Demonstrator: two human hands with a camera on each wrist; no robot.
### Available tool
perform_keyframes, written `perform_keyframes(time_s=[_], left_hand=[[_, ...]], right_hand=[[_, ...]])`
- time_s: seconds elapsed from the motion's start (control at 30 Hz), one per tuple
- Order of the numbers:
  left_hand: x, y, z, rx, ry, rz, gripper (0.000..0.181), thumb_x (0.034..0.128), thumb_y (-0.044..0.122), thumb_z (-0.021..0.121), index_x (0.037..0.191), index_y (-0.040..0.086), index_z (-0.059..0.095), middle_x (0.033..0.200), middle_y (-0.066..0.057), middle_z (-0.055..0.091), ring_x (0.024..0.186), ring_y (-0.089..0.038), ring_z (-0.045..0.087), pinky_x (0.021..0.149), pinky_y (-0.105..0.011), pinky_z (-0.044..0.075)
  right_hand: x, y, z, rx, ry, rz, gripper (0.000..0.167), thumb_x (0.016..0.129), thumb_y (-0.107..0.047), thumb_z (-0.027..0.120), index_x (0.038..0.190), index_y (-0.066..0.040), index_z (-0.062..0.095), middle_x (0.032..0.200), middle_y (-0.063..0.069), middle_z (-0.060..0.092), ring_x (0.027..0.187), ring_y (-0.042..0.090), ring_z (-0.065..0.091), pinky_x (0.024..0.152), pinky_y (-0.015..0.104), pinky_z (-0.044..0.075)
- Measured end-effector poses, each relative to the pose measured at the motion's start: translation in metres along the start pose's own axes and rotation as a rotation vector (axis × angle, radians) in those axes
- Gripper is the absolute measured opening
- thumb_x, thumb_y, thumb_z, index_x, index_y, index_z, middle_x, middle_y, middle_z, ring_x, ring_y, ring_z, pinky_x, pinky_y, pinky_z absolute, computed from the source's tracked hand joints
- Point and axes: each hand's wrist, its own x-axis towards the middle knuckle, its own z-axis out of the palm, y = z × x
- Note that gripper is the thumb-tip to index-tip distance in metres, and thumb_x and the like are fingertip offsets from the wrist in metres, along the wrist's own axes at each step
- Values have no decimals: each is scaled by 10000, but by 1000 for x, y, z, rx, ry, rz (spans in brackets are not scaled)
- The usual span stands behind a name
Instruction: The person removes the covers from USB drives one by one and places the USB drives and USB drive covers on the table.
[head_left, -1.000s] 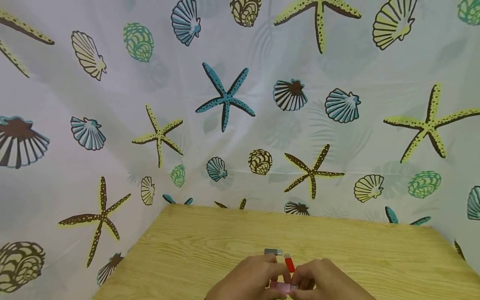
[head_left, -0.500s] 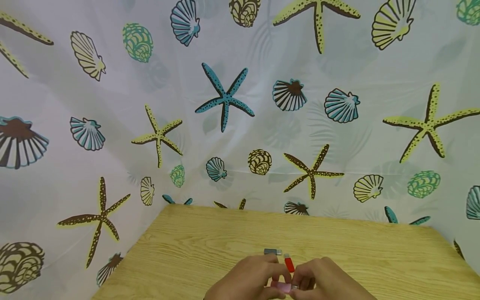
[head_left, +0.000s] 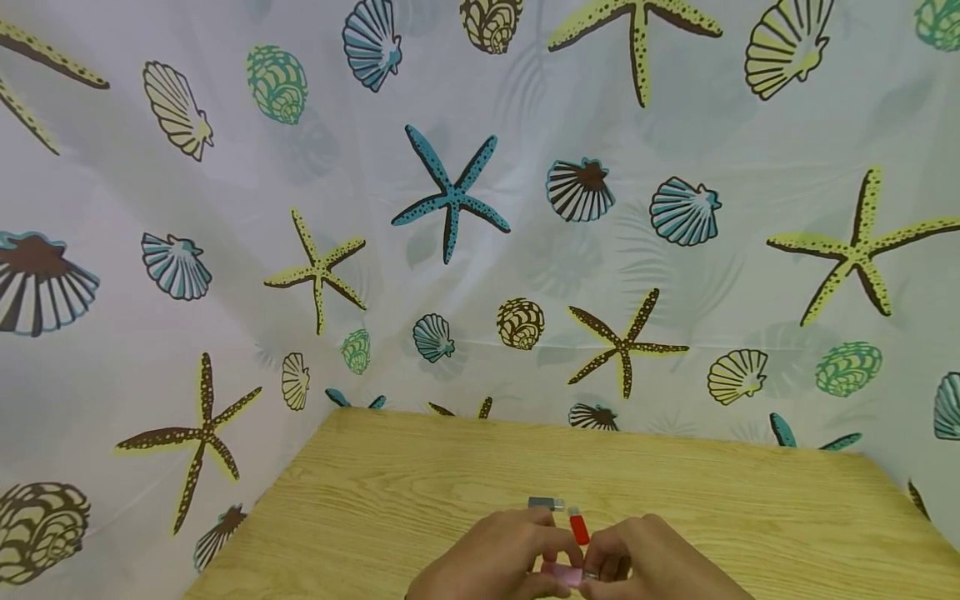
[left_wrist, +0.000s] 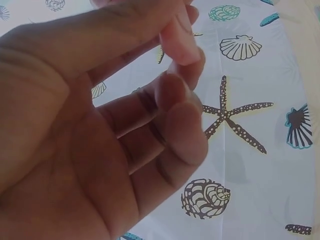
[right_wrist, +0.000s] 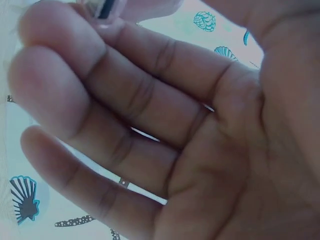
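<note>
A small pink USB stick [head_left: 564,574] is between both hands at the bottom of the head view. My left hand [head_left: 491,558] pinches its pink body between thumb and fingers; the left wrist view shows the pink end [left_wrist: 181,44] beside the thumb of that hand [left_wrist: 100,125]. At the metal end, my right hand [head_left: 648,558] has its thumb and a fingertip together. In the right wrist view, the metal plug [right_wrist: 104,9] shows at the top edge, by the fingertips of the right hand [right_wrist: 150,115]. Its other fingers are bent.
Just beyond the hands, a grey USB stick [head_left: 542,503] and a red USB stick [head_left: 578,527] lie on the wooden table [head_left: 420,475]. A white curtain [head_left: 525,267] printed with shells and starfish stands behind the table and along its left side.
</note>
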Motion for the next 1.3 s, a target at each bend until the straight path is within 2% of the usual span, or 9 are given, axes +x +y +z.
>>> perform_keyframes(time_s=[0.1, 0.33, 0.73, 1.03, 1.3], left_hand=[[0, -1, 0, 3, 0, -13, 176, 863, 290, 712, 1032, 244, 725, 765, 170, 502, 670, 30, 444, 573, -148, 404], [0, -2, -1, 23, -17, 28, 157, 889, 309, 670, 1013, 233, 726, 763, 167, 490, 673, 40, 442, 576, -131, 404], [-1, -2, -1, 10, -47, 36, 170, 937, 325, 611, 1031, 238, 722, 765, 175, 507, 686, 42, 466, 583, -137, 401], [-2, -2, -2, -20, -41, 39, 114, 900, 269, 670, 994, 222, 714, 808, 181, 544, 738, 77, 504, 652, -121, 432], [-2, -2, -1, -34, -51, 19, 138, 934, 309, 621, 982, 220, 714, 732, 175, 501, 651, 29, 473, 581, -148, 408]], right_hand=[[0, 0, 0, 3, 7, 1, 128, 903, -210, 670, 807, -139, 716, 690, -110, 649, 607, 39, 588, 568, 231, 483], [0, 0, 0, 15, -10, -21, 121, 904, -201, 667, 814, -138, 718, 697, -115, 654, 613, 30, 596, 569, 229, 486], [0, -1, 1, 22, -13, -50, 199, 935, -222, 639, 788, -124, 731, 681, -114, 660, 601, 22, 593, 558, 232, 489], [0, -1, 2, 8, -13, -71, 116, 898, -171, 667, 809, -128, 728, 679, -132, 645, 601, 2, 581, 548, 227, 482], [1, 0, 3, 17, -15, -69, 162, 916, -204, 661, 804, -114, 736, 670, -124, 652, 592, 3, 584, 536, 232, 482]])
